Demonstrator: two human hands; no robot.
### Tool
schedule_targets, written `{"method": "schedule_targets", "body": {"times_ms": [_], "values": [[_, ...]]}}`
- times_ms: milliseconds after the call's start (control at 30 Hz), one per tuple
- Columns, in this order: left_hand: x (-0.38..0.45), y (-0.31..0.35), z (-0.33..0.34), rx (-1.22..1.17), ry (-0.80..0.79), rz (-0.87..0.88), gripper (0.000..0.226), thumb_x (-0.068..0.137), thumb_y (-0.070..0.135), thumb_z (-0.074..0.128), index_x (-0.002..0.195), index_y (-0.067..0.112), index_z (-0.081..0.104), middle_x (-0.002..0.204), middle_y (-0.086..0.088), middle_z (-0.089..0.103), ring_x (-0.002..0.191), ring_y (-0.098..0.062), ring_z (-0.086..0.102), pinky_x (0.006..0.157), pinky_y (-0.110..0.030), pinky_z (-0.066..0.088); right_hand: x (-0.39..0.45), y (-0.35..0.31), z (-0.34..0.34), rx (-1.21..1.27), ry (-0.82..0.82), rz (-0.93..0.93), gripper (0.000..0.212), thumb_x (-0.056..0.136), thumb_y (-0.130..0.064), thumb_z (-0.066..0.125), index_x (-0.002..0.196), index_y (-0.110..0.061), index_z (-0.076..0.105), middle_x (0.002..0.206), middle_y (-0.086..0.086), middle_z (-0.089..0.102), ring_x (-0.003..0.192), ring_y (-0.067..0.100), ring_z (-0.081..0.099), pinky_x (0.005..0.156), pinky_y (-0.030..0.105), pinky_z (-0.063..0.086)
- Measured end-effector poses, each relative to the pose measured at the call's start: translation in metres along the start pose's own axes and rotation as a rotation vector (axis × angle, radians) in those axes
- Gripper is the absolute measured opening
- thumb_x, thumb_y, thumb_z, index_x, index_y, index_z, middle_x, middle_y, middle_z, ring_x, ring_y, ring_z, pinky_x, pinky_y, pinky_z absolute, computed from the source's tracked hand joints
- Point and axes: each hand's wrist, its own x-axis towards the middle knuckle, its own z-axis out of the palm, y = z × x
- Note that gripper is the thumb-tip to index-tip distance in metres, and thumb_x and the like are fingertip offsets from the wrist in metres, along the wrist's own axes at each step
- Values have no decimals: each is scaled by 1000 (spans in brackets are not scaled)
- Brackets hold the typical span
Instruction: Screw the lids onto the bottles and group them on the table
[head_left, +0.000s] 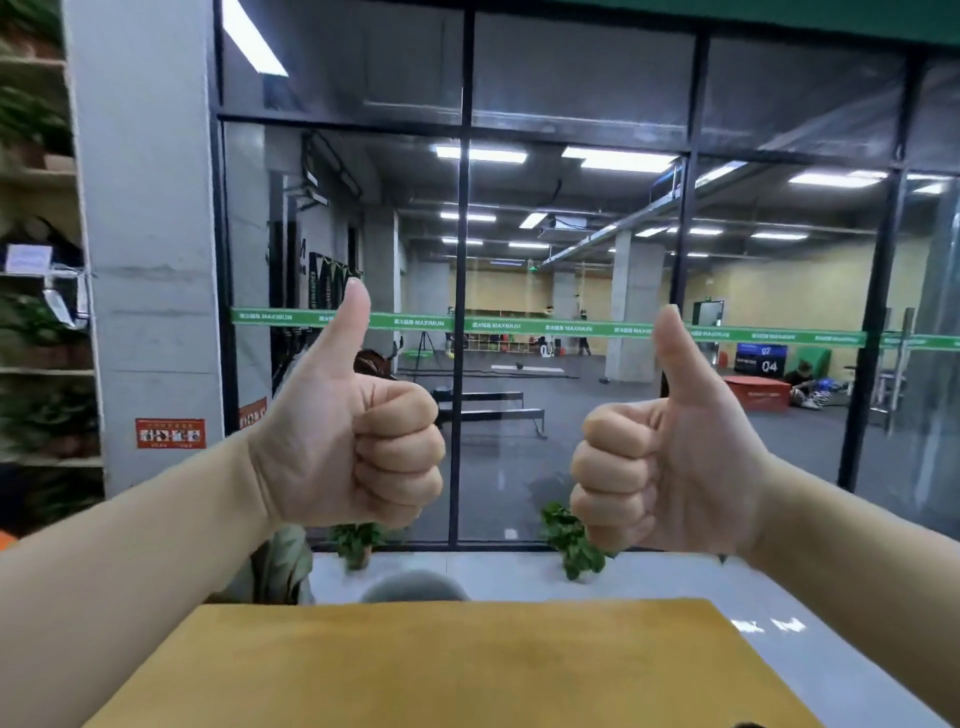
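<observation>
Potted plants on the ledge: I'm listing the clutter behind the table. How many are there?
2: one plant below the left hand, another plant below the right hand. The hands may hide more.

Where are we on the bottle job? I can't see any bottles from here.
Cannot tell what is done: no bottles or lids are in this view, only a bare stretch of the yellow table. In hand: nothing. The left hand and right hand are raised with fingers curled and thumbs up, holding nothing. What is left cannot be judged until the camera tilts down.
</observation>
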Motion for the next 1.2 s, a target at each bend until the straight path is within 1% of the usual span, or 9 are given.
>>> {"method": "schedule_targets", "body": {"times_ms": [100,267,367,467,633,767,933,1033,1200], "values": [[-2,19,6,8,31,-19,76,70,88,30,55,14,32,54,-2,29,53,-14,24,49,-30,14,2,-17,9,-4,14,32,73,71,-88,32,55,-17,26,55,-1,23,52,14,18,50,28,16],[-10,25,3,-14,33,-56,77,69,89,29,56,13,32,54,-2,30,53,-14,25,49,-29,15,6,-22,14,-22,-3,128,74,69,-89,30,56,-16,25,56,0,22,52,14,18,50,27,18],[-11,29,7,-27,18,-49,77,70,89,29,56,13,33,54,-3,31,53,-14,25,50,-28,19,10,-23,21,-18,-56,167,75,70,-90,24,57,-16,23,57,0,17,53,14,16,51,27,19],[-10,35,13,1,-7,-62,79,70,89,29,54,13,32,52,-3,31,51,-14,25,50,-28,18,18,-22,29,-24,-107,188,77,69,-92,17,57,-15,22,57,-1,17,52,15,16,52,27,20],[-7,37,18,28,-52,-88,79,69,90,26,54,13,30,53,-2,30,51,-14,25,47,-28,15,30,-23,35,6,-136,169,77,69,-92,21,58,-15,22,58,-1,19,53,15,17,54,27,24],[-10,33,16,27,-56,-81,79,68,91,25,54,14,30,53,-1,30,51,-14,24,48,-29,11,34,-27,35,-1,-145,143,76,68,-92,22,59,-16,22,59,-1,19,54,14,17,54,27,23],[-12,31,15,29,-73,-57,79,68,91,24,54,14,31,53,-1,30,51,-14,24,48,-29,11,31,-33,35,-1,-150,146,75,68,-91,25,59,-17,21,60,-1,19,54,14,17,53,26,20],[-12,32,15,1,-66,-30,79,68,91,24,54,13,31,53,-2,30,52,-14,24,48,-29,14,30,-36,35,-16,-132,136,74,68,-90,26,60,-17,22,60,-1,19,55,14,17,53,26,20],[-10,31,19,-14,-47,-5,77,69,90,30,54,14,29,53,-2,28,52,-14,22,49,-28,16,25,-33,35,-3,-95,100,73,69,-89,27,63,-17,23,63,-1,21,58,15,17,55,26,21]]}}
